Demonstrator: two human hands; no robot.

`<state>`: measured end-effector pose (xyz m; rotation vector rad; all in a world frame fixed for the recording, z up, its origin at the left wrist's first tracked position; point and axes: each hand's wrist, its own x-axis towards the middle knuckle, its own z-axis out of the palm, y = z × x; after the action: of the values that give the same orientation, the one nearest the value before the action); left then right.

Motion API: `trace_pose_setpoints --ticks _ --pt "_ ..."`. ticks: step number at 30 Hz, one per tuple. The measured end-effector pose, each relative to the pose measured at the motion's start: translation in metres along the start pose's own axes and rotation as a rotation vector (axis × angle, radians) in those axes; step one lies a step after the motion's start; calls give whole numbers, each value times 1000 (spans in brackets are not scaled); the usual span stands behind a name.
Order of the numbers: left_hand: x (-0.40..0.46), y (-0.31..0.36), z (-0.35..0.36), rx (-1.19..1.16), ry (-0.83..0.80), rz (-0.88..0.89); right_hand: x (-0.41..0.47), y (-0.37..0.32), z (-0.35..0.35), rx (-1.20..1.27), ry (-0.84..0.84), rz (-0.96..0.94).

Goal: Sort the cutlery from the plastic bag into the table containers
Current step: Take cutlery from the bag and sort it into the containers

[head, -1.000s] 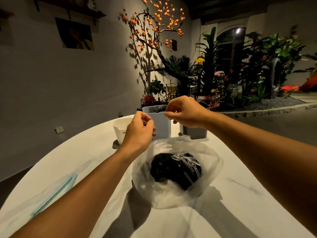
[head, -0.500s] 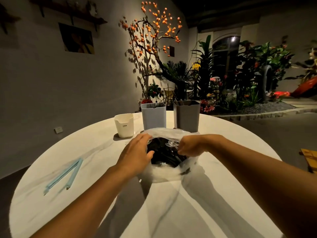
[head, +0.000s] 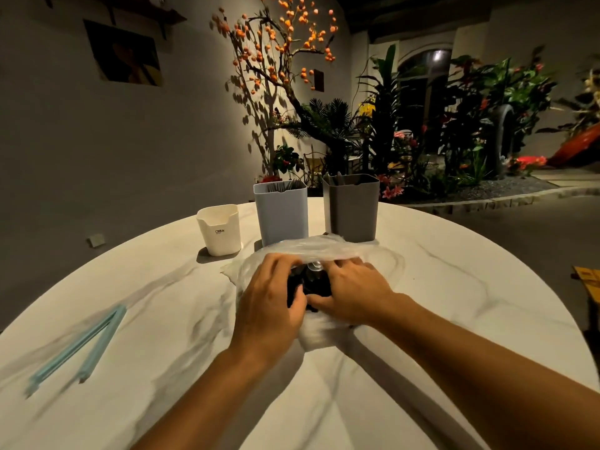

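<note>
Plastic bag (head: 324, 251) opened on the tabletop (head: 454, 287), sorting barely begun.
We curl our left hand (head: 271, 297) and right hand (head: 349, 292) around the dark cutlery (head: 311, 280) inside; the blue-grey container (head: 281, 212) and grey container (head: 352, 207) already hold some pieces, and the white cup's (head: 219, 228) inside is hidden.

Both forearms are reaching forward and converging, the left hand (head: 271, 295) and right hand (head: 352, 295) lying side by side, palms down, fingers curling downward, thumbs nearly touching between them.
</note>
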<state>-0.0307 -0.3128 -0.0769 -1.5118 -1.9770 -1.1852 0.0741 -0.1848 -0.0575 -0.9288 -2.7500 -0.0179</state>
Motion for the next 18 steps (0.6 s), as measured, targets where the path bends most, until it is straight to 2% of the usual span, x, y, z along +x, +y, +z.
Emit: trace_pose_setpoints --ticks 3,7,18 --pt "-4 -14 8 -46 -45 -93 1 -10 22 14 105 -28" --pt "0 -21 8 -93 -42 -225 2 -16 15 -22 256 -172" --pt "-9 -21 6 -41 -81 -200 -4 -17 8 -104 335 -231"
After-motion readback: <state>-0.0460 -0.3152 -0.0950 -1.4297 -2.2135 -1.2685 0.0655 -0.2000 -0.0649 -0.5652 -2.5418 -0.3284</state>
